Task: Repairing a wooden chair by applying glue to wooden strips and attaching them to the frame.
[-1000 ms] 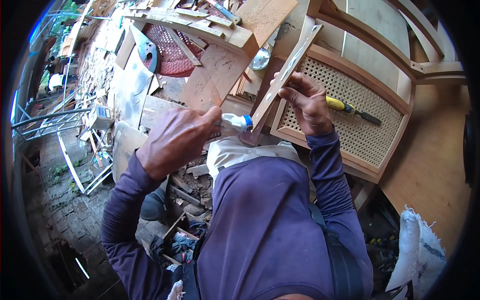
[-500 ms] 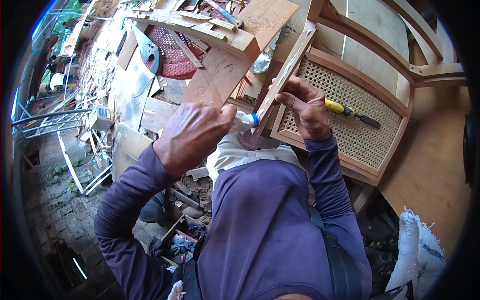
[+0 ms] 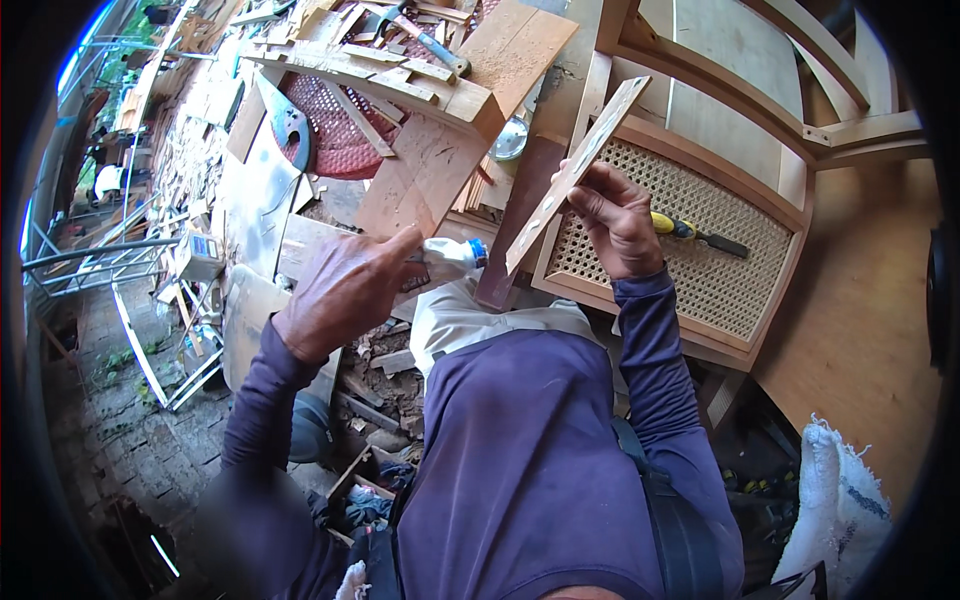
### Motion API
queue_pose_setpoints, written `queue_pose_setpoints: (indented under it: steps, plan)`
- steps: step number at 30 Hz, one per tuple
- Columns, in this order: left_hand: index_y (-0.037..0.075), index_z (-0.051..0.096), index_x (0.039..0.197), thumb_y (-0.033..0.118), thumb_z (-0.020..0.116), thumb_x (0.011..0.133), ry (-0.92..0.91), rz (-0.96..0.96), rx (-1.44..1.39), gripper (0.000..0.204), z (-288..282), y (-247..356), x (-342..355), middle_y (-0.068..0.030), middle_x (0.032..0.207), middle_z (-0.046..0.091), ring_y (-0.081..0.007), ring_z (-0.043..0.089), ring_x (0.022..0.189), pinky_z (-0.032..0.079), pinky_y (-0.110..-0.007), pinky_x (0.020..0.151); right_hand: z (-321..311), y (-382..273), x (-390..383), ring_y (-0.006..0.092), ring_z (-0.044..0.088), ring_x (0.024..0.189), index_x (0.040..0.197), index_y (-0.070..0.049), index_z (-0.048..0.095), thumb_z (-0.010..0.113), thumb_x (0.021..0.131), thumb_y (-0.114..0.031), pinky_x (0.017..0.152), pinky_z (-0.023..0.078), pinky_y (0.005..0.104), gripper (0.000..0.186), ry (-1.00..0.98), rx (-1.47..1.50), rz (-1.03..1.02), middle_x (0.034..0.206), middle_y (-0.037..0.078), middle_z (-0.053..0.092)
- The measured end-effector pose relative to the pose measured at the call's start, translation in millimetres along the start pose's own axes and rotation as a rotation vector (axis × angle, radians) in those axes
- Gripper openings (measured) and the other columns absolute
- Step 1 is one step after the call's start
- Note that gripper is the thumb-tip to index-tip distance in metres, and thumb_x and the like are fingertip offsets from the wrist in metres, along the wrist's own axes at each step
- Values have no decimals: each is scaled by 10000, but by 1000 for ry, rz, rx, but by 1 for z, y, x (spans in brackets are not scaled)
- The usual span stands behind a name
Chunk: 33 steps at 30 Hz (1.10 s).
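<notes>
My left hand (image 3: 350, 285) is closed round a small clear glue bottle (image 3: 450, 256) with a blue cap, its tip pointing right. Between the thumb and fingers of my right hand (image 3: 618, 215) is a thin wooden strip (image 3: 570, 185), held slanting, with pale glue dabs along its face. The bottle's tip is apart from the strip's lower end. Beyond my right hand, a yellow-handled chisel (image 3: 700, 235) lies on the woven cane panel (image 3: 730, 215) of a wooden frame. A dark reddish board (image 3: 528, 200) stands behind the strip.
A hammer (image 3: 435, 45), a handsaw (image 3: 288, 125) and wood offcuts (image 3: 400, 75) lie on the work surface ahead. A round tin (image 3: 511, 138) stands by a thick wooden beam (image 3: 470, 105). A wooden chair-like frame (image 3: 730, 95) rises at the right; a white sack (image 3: 830, 500) is at lower right.
My left hand has drawn the glue bottle leftward and down, away from the strip. My right hand still holds the strip, which has turned to show its glued face more.
</notes>
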<state>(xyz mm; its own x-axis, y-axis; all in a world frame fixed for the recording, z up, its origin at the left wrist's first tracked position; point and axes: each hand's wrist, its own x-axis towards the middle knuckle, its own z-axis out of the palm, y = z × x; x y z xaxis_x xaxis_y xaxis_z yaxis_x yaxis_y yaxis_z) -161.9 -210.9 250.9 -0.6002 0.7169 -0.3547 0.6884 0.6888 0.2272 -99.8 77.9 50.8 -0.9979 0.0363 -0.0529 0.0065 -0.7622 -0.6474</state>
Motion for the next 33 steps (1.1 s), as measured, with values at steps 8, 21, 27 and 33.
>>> queue_pose_setpoints:
  steps: [8, 21, 27, 33]
  plan:
    - [49, 555, 1035, 140, 682, 1006, -60, 105, 235, 159, 13, 15, 25, -155, 750, 672, -356, 691, 641, 481, -486, 545, 22, 1, 2, 184, 727, 1122, 1340, 30, 707, 735, 973, 72, 1034, 586, 329, 370, -4, -217, -4, 1229, 115, 774]
    - [51, 609, 1115, 80, 706, 973, 260, -13, -190, 175, 14, -54, -4, -224, 873, 683, -450, 703, 847, 513, -524, 721, 1, 5, -2, 218, 738, 1130, 1386, 22, 681, 688, 1034, -7, 1010, 600, 376, 354, -57, 70, 62, 1235, 137, 768]
    - [43, 590, 1212, -17, 589, 978, 223, -230, -494, 241, 88, -132, 33, -238, 1051, 710, -430, 703, 1025, 537, -468, 865, 0, -1, -13, 203, 733, 1139, 1429, -13, 657, 681, 1044, -42, 1015, 593, 378, 387, -4, 23, 100, 1267, 115, 755]
    - [61, 634, 1227, 16, 682, 937, 388, -126, -373, 297, 123, -163, 52, -192, 1100, 679, -396, 673, 1036, 530, -453, 914, 7, 6, -6, 227, 728, 1148, 1341, -43, 684, 653, 1046, -18, 1014, 596, 412, 298, 29, -30, 188, 1236, 113, 767]
